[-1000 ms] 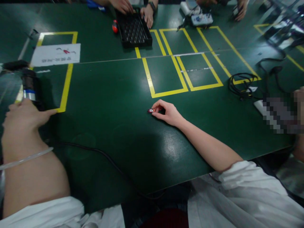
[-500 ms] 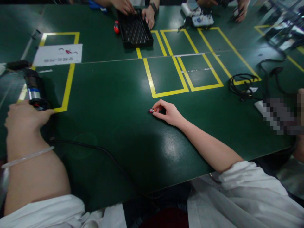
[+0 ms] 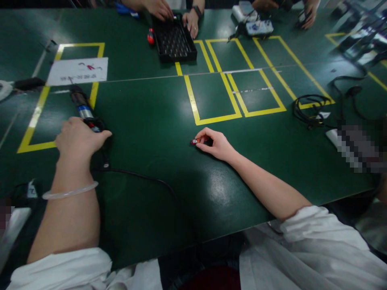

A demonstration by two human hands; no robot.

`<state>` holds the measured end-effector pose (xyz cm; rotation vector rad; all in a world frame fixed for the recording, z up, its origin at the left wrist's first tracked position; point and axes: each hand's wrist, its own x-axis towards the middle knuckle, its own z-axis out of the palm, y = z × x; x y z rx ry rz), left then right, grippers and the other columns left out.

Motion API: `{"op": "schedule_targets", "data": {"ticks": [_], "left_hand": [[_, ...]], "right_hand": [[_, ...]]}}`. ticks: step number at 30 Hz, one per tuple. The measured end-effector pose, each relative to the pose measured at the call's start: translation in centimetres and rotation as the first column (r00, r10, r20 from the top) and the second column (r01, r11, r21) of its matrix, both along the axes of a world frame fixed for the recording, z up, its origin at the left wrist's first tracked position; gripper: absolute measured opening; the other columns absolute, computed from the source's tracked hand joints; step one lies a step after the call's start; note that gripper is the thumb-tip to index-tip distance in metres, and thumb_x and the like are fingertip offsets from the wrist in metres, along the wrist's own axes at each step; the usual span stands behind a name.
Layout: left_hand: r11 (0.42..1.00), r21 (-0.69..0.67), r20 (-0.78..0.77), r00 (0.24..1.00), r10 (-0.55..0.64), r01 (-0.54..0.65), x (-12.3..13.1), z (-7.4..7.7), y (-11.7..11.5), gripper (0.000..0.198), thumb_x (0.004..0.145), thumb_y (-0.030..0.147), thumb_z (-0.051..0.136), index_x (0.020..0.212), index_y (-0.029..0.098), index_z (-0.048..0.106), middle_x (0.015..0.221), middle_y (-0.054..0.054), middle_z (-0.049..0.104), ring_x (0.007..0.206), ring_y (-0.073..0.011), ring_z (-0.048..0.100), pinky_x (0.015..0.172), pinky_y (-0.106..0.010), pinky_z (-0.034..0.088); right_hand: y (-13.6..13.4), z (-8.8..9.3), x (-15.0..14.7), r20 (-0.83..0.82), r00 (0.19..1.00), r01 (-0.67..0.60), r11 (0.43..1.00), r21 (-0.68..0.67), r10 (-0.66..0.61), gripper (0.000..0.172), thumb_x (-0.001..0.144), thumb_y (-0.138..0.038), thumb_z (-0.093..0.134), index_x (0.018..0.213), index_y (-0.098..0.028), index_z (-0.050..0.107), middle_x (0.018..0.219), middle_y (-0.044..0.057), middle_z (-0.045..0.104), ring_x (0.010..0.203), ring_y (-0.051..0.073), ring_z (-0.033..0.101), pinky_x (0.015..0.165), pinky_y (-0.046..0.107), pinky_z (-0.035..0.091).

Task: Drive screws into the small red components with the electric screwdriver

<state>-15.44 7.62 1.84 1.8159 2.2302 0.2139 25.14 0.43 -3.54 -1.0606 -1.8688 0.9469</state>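
My left hand [image 3: 80, 139] is closed around the rear of a corded electric screwdriver [image 3: 84, 106], black with a silver and blue band. The tool slants up and left over the yellow tape, its thin tip near a white paper sign [image 3: 78, 71]. From its rear a black cord [image 3: 133, 174] runs across the table toward the front edge. At mid-table my right hand [image 3: 216, 144] pinches a small red and orange piece with a pale part [image 3: 195, 141] between thumb and fingers, low at the green tabletop. The fingers hide part of that piece.
Opposite, a co-worker's hands [image 3: 190, 22] are at a black tray [image 3: 177, 46], with a red-handled tool [image 3: 150, 36] beside it. A power strip [image 3: 259, 27] lies at the back. A coiled black cable [image 3: 311, 108] lies to the right. Yellow tape [image 3: 217, 120] outlines areas on the table.
My left hand has moved right and slightly up, carrying the electric screwdriver out of the left taped area's middle; its cord shifted along. My right hand has stayed put with the small piece.
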Motion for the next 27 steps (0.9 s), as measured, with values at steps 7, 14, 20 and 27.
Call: {"op": "schedule_targets", "data": {"ticks": [7, 14, 20, 27], "left_hand": [[0.980, 0.025, -0.177, 0.966, -0.188, 0.195, 8.5, 1.3, -2.5, 0.078, 0.094, 0.060, 0.054, 0.142, -0.001, 0.042, 0.137, -0.029, 0.051, 0.124, -0.0516, 0.058, 0.095, -0.067, 0.053], [0.908, 0.149, -0.134, 0.918, -0.373, 0.391, 15.2, -0.7, -5.1, 0.067, 0.085, 0.046, 0.068, 0.141, 0.015, 0.050, 0.133, -0.022, 0.057, 0.111, -0.0424, 0.065, 0.087, -0.055, 0.058], [0.805, 0.202, -0.086, 0.829, -0.552, 0.557, 19.0, -1.5, -7.9, 0.071, 0.086, 0.042, 0.068, 0.148, 0.015, 0.045, 0.138, -0.019, 0.058, 0.119, -0.0378, 0.063, 0.097, -0.047, 0.054], [0.765, 0.225, -0.074, 0.794, -0.604, 0.603, 19.5, -2.0, -8.6, 0.071, 0.088, 0.042, 0.065, 0.150, 0.013, 0.044, 0.141, -0.020, 0.057, 0.122, -0.0377, 0.061, 0.097, -0.047, 0.053]], "right_hand": [[0.0, -0.2, 0.0, -0.023, 1.000, -0.005, 1.000, 0.005, 0.005, 0.016, 0.088, -0.024, 0.066, 0.102, -0.018, 0.063, 0.090, 0.001, 0.070, 0.075, 0.013, 0.063, 0.078, 0.030, 0.052], [0.1, -0.2, 0.0, -0.037, 0.999, 0.022, 1.000, 0.017, -0.021, 0.014, 0.088, -0.025, 0.067, 0.100, -0.019, 0.063, 0.088, 0.001, 0.068, 0.075, 0.014, 0.062, 0.076, 0.030, 0.051], [0.2, -0.5, 0.1, -0.032, 0.999, 0.040, 0.999, 0.032, -0.039, 0.015, 0.085, -0.025, 0.068, 0.099, -0.020, 0.063, 0.087, 0.001, 0.067, 0.076, 0.015, 0.062, 0.075, 0.031, 0.051], [0.1, -0.6, 0.0, -0.024, 0.999, 0.035, 0.996, 0.080, -0.033, 0.010, 0.086, -0.022, 0.065, 0.093, -0.021, 0.060, 0.088, 0.000, 0.062, 0.075, 0.014, 0.060, 0.073, 0.030, 0.050]]}}
